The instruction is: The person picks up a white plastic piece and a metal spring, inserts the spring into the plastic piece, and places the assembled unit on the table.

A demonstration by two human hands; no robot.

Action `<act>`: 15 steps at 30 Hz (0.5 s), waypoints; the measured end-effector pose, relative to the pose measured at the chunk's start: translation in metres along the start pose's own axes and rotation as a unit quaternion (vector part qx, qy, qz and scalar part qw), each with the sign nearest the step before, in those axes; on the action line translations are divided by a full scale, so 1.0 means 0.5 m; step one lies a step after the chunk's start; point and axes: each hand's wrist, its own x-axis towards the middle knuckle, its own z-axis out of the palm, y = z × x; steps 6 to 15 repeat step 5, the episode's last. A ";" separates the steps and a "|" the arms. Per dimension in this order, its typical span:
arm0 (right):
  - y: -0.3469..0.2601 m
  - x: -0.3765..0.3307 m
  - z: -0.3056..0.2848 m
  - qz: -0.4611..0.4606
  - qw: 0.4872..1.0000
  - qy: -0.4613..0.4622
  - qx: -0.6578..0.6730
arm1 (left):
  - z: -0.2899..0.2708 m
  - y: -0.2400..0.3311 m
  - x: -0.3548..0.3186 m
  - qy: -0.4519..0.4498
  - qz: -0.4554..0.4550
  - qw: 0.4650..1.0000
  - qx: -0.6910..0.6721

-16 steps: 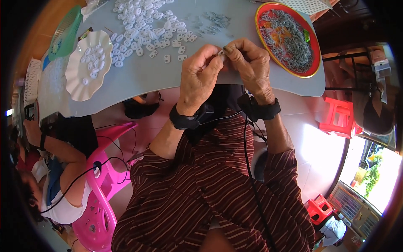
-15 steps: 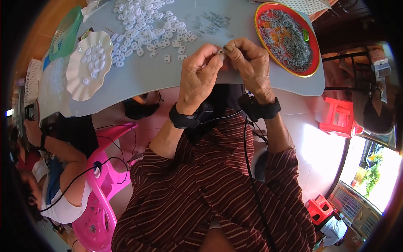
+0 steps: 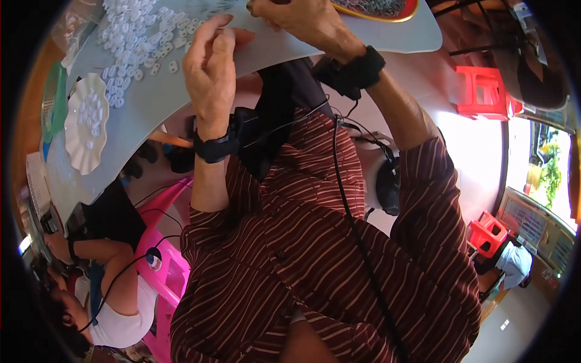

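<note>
At the near edge of the grey table my left hand (image 3: 210, 78) is raised, its thumb and fingers apart, with nothing visible in it. White oval plastic pieces with holes (image 3: 136, 42) lie in a loose heap to its left. Up at the top of the view is my right hand (image 3: 305, 23), its fingertips pinched together beside a small scatter of thin grey metal pins (image 3: 215, 6). Whatever those fingertips hold is too small and too near the frame's edge to make out. Black bands (image 3: 216, 144) circle both wrists.
A scalloped white dish (image 3: 77, 142) with several white pieces stands at the table's left, near a green basket (image 3: 54, 100). A red gold-rimmed tray (image 3: 402, 13) of grey pins sits at the top right. Another person (image 3: 115, 302) sits at left by a pink chair (image 3: 169, 272). Cables cross my lap.
My hands, earlier fingertip to fingertip, have parted. The right has reached forward to the loose pins, and the left has opened. The whole view has shifted, with the table higher in it.
</note>
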 end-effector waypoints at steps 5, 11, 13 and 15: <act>0.043 0.025 0.016 -0.098 0.986 0.008 -0.136 | -0.021 0.057 -0.041 -0.086 -0.002 0.996 0.032; 0.043 0.025 0.016 -0.098 0.986 0.008 -0.136 | -0.021 0.057 -0.041 -0.086 -0.002 0.996 0.032; 0.043 0.025 0.016 -0.098 0.986 0.008 -0.136 | -0.021 0.057 -0.041 -0.086 -0.002 0.996 0.032; 0.043 0.025 0.016 -0.098 0.986 0.008 -0.136 | -0.021 0.057 -0.041 -0.086 -0.002 0.996 0.032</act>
